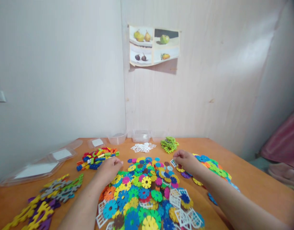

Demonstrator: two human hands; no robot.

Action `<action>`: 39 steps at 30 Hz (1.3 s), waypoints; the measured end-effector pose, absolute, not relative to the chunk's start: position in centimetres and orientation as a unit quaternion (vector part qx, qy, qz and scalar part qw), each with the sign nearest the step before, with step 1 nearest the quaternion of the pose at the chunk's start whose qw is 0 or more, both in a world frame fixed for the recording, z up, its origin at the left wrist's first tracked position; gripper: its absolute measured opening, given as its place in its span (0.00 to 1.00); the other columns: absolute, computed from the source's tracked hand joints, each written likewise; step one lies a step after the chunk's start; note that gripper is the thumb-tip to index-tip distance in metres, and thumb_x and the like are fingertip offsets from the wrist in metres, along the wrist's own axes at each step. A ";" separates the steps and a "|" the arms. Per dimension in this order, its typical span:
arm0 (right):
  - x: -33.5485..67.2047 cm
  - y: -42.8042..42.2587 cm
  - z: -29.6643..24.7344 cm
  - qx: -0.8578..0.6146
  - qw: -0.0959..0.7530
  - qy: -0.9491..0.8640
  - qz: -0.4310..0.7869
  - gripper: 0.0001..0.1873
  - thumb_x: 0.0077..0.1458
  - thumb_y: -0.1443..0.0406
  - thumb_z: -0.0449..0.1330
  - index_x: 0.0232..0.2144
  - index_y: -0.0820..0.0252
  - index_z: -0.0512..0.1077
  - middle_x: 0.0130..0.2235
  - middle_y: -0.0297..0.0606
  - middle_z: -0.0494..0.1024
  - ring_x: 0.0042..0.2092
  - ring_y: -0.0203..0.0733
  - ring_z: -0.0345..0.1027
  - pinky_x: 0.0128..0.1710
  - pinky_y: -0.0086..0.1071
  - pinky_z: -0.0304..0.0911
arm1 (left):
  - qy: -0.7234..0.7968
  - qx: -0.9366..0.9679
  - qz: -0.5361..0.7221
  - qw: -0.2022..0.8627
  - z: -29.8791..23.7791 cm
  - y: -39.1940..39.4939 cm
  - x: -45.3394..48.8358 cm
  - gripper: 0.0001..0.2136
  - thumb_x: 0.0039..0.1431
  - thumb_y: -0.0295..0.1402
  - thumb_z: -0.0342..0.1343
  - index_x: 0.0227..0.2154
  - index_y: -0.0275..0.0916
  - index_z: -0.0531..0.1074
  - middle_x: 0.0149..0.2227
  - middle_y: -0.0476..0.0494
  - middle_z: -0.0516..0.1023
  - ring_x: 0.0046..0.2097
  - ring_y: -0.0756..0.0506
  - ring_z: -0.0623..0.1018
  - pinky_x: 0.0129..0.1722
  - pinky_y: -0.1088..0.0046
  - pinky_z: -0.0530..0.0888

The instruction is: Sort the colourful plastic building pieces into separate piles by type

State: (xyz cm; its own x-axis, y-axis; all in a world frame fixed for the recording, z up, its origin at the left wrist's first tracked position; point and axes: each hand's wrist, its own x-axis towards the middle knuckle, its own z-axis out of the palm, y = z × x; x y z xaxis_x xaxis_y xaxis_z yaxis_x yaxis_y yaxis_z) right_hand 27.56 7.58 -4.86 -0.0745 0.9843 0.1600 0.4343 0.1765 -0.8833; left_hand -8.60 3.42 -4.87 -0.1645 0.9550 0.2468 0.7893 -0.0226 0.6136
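A big heap of colourful snowflake-shaped plastic discs (147, 195) covers the near middle of the orange table (252, 191). My left hand (110, 169) rests on the heap's left edge, fingers curled down with their tips hidden. At the heap's right edge my right hand (185, 160) is curled too, fingers pinched near a white lattice piece (173, 163). White lattice pieces (182, 214) lie mixed into the heap's near side.
Stick-shaped bricks (96, 158) lie left of the heap; flat puzzle-like strips (48, 201) lie at near left. A green disc pile (169, 144), white lattice pile (143, 147), clear tubs (117, 138) and lids (39, 167) sit by the wall. More discs (214, 167) spread right.
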 end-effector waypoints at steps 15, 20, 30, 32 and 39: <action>21.9 12.3 -2.8 -0.572 0.349 -0.672 0.316 0.12 0.55 0.72 0.50 0.38 0.62 0.71 0.34 0.40 0.76 0.32 0.35 0.73 0.30 0.26 0.65 | 0.683 0.637 0.330 0.141 -5.2 3.6 -8.7 0.12 0.53 0.42 0.49 0.21 0.40 0.66 0.22 0.51 0.69 0.26 0.48 0.67 0.25 0.75 0.57; 23.7 11.5 -4.3 -0.607 0.234 -0.729 0.212 0.03 0.43 0.72 0.59 0.22 0.61 0.72 0.27 0.40 0.76 0.36 0.45 0.71 0.33 0.30 0.59 | 0.693 0.627 0.324 0.146 -5.3 3.6 -8.7 0.12 0.52 0.42 0.50 0.21 0.40 0.67 0.22 0.50 0.69 0.27 0.47 0.68 0.25 0.74 0.57; 23.1 8.4 -4.6 -0.559 0.188 -0.775 0.229 0.11 0.48 0.68 0.56 0.33 0.60 0.76 0.34 0.38 0.81 0.36 0.39 0.72 0.31 0.26 0.60 | 0.685 0.628 0.320 0.186 -4.2 2.4 -7.3 0.13 0.53 0.43 0.49 0.24 0.39 0.68 0.24 0.49 0.70 0.28 0.47 0.69 0.27 0.74 0.60; 22.9 7.4 -4.4 -0.538 0.200 -0.774 0.267 0.12 0.51 0.67 0.55 0.36 0.59 0.76 0.34 0.36 0.80 0.34 0.36 0.72 0.29 0.25 0.61 | 0.675 0.631 0.321 0.207 -4.0 2.1 -6.9 0.14 0.53 0.45 0.49 0.24 0.38 0.68 0.24 0.49 0.70 0.28 0.47 0.69 0.27 0.74 0.60; 24.9 3.2 -1.9 -0.472 0.245 -0.773 0.347 0.09 0.54 0.61 0.57 0.33 0.60 0.75 0.27 0.34 0.75 0.29 0.35 0.68 0.25 0.25 0.58 | 0.641 0.640 0.337 0.257 -3.9 2.3 -6.8 0.16 0.52 0.47 0.51 0.29 0.38 0.71 0.28 0.47 0.75 0.30 0.47 0.72 0.28 0.75 0.65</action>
State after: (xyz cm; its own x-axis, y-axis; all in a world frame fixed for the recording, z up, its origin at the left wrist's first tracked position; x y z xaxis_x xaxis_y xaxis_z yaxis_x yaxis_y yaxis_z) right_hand 24.87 3.21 -1.88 -0.4343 0.8993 0.0514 0.5593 0.3139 -0.7673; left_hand -6.77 2.27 -3.87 -0.0481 0.9936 0.1025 0.6480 -0.0471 0.7602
